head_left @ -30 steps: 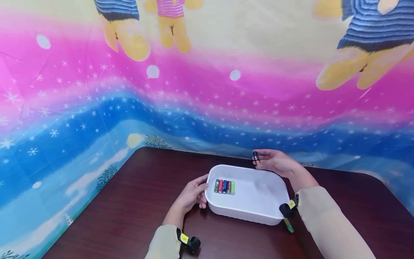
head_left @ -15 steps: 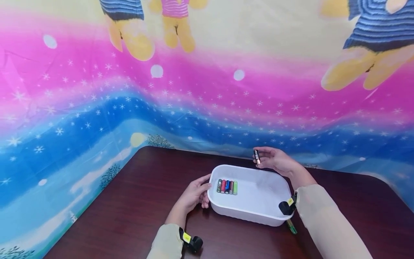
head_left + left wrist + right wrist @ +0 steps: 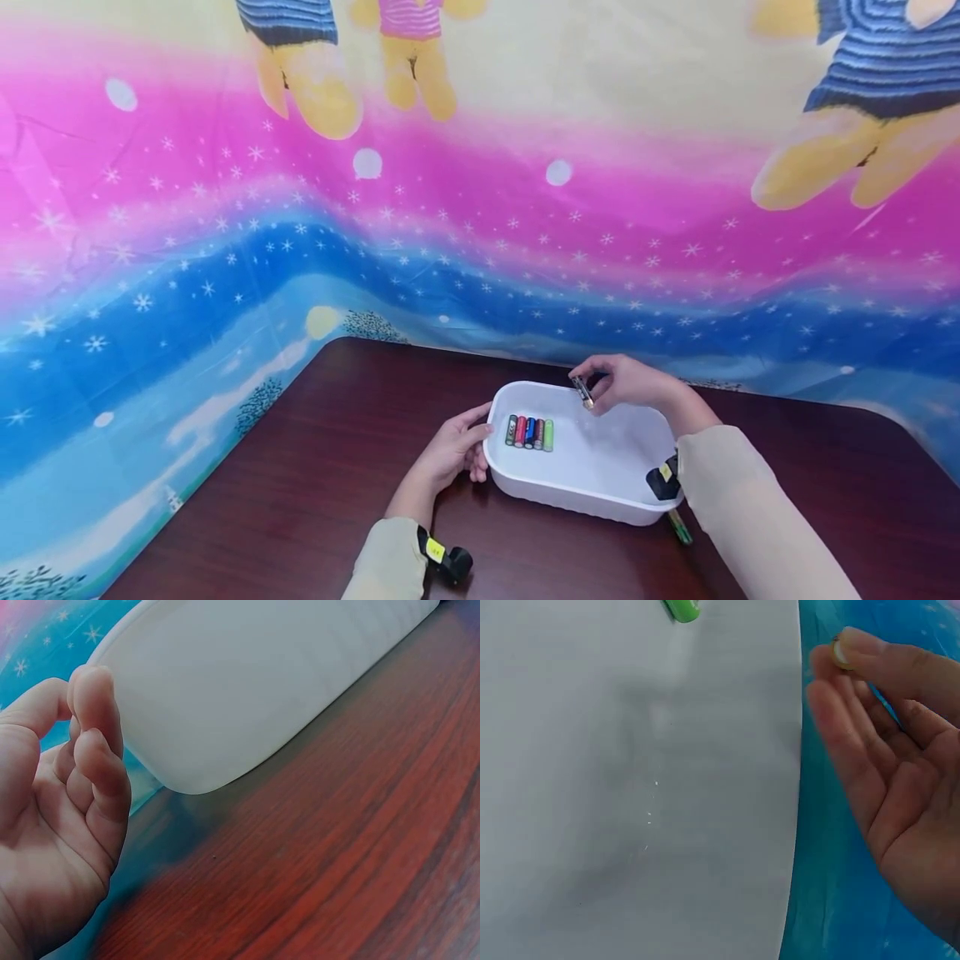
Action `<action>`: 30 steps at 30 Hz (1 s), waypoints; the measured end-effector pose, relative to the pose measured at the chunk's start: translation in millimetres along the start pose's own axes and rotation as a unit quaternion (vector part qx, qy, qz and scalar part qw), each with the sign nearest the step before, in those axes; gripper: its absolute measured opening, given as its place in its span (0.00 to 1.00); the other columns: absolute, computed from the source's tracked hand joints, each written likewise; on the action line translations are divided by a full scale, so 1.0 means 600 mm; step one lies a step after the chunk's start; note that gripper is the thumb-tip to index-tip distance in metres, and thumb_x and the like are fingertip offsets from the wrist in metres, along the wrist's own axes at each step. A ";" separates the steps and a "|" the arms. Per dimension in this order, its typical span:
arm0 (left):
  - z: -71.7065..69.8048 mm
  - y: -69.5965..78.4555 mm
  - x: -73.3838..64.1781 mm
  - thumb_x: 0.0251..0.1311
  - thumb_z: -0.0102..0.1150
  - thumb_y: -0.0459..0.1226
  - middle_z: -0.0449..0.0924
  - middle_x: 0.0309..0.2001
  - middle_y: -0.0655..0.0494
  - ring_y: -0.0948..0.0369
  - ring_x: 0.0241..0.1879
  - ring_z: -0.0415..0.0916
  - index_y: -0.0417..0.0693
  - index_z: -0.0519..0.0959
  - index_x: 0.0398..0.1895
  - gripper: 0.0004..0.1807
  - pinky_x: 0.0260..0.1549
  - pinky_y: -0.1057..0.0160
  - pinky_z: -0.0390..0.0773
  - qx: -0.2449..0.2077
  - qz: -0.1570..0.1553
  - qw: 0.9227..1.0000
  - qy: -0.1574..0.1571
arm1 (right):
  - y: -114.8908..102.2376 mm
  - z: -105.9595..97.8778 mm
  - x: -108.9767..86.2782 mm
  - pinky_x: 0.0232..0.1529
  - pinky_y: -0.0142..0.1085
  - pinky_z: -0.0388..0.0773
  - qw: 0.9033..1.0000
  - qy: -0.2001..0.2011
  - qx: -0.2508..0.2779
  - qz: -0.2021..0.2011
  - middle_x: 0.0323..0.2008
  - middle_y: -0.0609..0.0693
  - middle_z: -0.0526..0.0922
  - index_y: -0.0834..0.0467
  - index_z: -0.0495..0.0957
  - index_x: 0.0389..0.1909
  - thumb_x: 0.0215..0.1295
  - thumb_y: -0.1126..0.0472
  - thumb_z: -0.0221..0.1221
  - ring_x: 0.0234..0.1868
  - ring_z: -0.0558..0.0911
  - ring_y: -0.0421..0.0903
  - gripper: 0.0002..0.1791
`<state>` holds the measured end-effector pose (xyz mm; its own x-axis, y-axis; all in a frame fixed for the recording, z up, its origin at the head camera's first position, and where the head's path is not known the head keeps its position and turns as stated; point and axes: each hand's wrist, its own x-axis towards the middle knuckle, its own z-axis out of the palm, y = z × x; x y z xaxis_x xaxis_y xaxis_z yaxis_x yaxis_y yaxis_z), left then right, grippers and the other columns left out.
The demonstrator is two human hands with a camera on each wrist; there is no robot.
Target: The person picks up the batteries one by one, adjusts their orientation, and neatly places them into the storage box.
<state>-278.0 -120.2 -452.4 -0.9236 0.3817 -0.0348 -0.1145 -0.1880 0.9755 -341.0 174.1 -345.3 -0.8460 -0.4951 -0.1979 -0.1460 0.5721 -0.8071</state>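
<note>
A white plastic tray (image 3: 592,502) with rounded corners stands on the table. My left hand (image 3: 450,450) grips its left end, thumb at the rim; in the left wrist view the left hand's fingers (image 3: 105,772) are curled at the tray's edge. Inside, at the left, several batteries (image 3: 530,433) lie side by side in a row. My right hand (image 3: 633,385) pinches a dark battery (image 3: 582,392) between thumb and fingers, tilted, over the tray's far rim. Only the end of that battery (image 3: 841,655) shows in the right wrist view.
A green battery (image 3: 680,527) lies on the dark wood table (image 3: 315,467), by the tray's near right corner and partly hidden by it. Behind the table hangs a printed cloth (image 3: 480,208). Each wrist wears a small black camera (image 3: 452,562).
My right hand has come left and down with the battery, from behind the far rim to over it. The left hand stays at the tray's end. The view has shifted slightly.
</note>
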 end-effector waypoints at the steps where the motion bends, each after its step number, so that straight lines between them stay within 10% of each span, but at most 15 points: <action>1: 0.000 0.000 0.000 0.64 0.50 0.37 0.73 0.12 0.54 0.63 0.09 0.72 0.46 0.58 0.69 0.30 0.10 0.68 0.74 0.001 0.000 1.000 0.000 | -0.003 0.003 0.001 0.42 0.41 0.79 1.000 -0.003 -0.027 0.001 0.49 0.58 0.74 0.59 0.72 0.57 0.46 0.72 0.67 0.40 0.80 0.48 0.33; 9: 0.000 -0.001 -0.002 0.65 0.49 0.37 0.73 0.12 0.54 0.63 0.09 0.72 0.46 0.56 0.70 0.30 0.10 0.67 0.74 0.001 -0.001 1.000 -0.003 | -0.006 0.034 0.015 0.32 0.38 0.78 0.985 -0.027 -0.168 0.009 0.36 0.48 0.80 0.60 0.77 0.53 0.40 0.66 0.72 0.29 0.77 0.43 0.33; 21: 0.013 0.026 -0.020 0.67 0.45 0.33 0.73 0.11 0.55 0.65 0.09 0.72 0.39 0.55 0.70 0.28 0.11 0.69 0.74 0.001 0.010 1.000 -0.012 | -0.015 0.069 0.030 0.27 0.36 0.76 0.965 -0.043 -0.257 0.043 0.23 0.47 0.79 0.60 0.79 0.46 0.39 0.61 0.74 0.25 0.76 0.43 0.28; 30: 0.000 -0.001 0.002 0.66 0.48 0.37 0.72 0.11 0.54 0.63 0.08 0.72 0.46 0.56 0.70 0.30 0.09 0.67 0.74 0.002 0.000 1.000 -0.004 | -0.009 0.082 0.036 0.29 0.37 0.73 0.952 -0.042 -0.301 0.048 0.19 0.48 0.77 0.58 0.80 0.43 0.39 0.55 0.74 0.23 0.75 0.42 0.26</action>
<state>-279.3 -119.6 -452.8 -0.9207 0.3889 -0.0323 -0.1126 -0.1855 0.9762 -333.2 128.1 -372.8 -0.8301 -0.4576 -0.3188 -0.3586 0.8757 -0.3233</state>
